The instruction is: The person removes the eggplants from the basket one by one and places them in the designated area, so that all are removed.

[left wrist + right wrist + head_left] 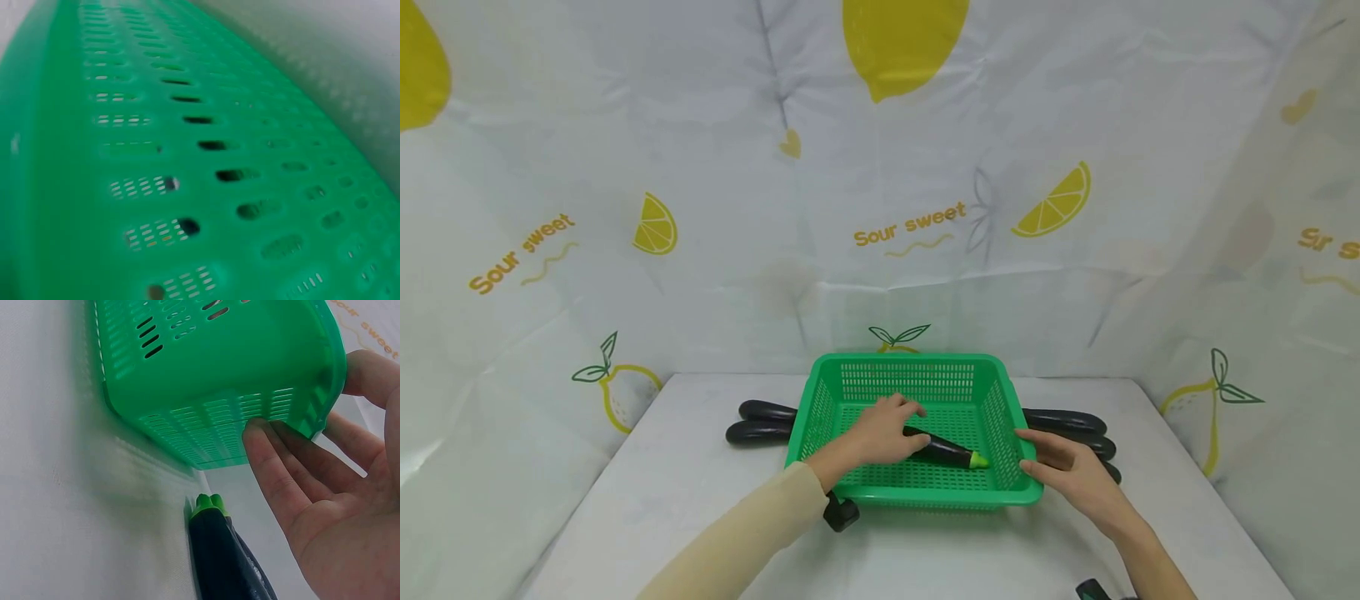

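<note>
A green slotted plastic basket (925, 497) stands on the table, and inside it lies a dark eggplant (951, 452) with a bright green cap. My left hand (883, 432) reaches into the basket over the eggplant's left part, its thumb across the eggplant and its fingers spread; whether it bears on the eggplant is unclear. My right hand (1071, 472) holds the basket's right rim, with fingers against the outer wall (200, 434) in the right wrist view. The left wrist view shows only the basket's slotted wall (206, 162) close up, with the left hand hidden.
Two eggplants (760, 432) lie left of the basket, partly behind it. Several more eggplants (1067, 421) lie to its right, by my right hand. A white cloth with lemon prints (895, 283) hangs behind and at both sides of the white table (700, 483).
</note>
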`<state>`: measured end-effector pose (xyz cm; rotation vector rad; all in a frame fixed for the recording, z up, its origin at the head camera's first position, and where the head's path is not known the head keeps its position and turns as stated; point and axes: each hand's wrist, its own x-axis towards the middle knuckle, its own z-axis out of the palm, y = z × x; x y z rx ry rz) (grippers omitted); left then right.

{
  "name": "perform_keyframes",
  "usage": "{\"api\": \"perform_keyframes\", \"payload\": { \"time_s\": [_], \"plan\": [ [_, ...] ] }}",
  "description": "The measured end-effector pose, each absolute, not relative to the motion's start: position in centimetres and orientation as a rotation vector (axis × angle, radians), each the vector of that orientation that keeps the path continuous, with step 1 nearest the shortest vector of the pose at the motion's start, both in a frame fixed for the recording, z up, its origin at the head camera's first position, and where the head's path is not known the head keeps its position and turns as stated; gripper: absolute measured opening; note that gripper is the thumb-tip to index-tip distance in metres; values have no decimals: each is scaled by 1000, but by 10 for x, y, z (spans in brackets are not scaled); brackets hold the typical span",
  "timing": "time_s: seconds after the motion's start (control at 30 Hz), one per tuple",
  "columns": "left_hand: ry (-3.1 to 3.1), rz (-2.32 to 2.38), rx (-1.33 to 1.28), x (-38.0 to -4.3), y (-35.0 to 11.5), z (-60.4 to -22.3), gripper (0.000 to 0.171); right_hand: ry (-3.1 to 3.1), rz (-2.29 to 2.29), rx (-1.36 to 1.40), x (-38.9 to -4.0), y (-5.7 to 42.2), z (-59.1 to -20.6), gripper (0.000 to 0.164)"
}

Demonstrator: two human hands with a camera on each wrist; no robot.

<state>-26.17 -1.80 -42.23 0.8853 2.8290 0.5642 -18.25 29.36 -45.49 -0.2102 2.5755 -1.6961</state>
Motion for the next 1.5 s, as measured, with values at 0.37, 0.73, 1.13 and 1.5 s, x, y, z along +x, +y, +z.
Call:
{"api": "perform_keyframes", "payload": {
  "time_s": [0.37, 0.73, 1.13, 1.5],
  "plan": [
    [2872, 281, 823, -259, 1, -441, 47, 2572, -1709, -226, -183, 295, -456, 58],
    [2830, 55, 777, -260, 15, -444, 56, 2580, -1706, -220, -183, 294, -455, 57],
    [2776, 75, 796, -257, 18, -443, 38, 2568, -1705, -202, -182, 294, -455, 58],
    [2752, 100, 816, -254, 12, -439, 30, 2574, -1693, -207, -182, 293, -455, 59]
  ]
}}
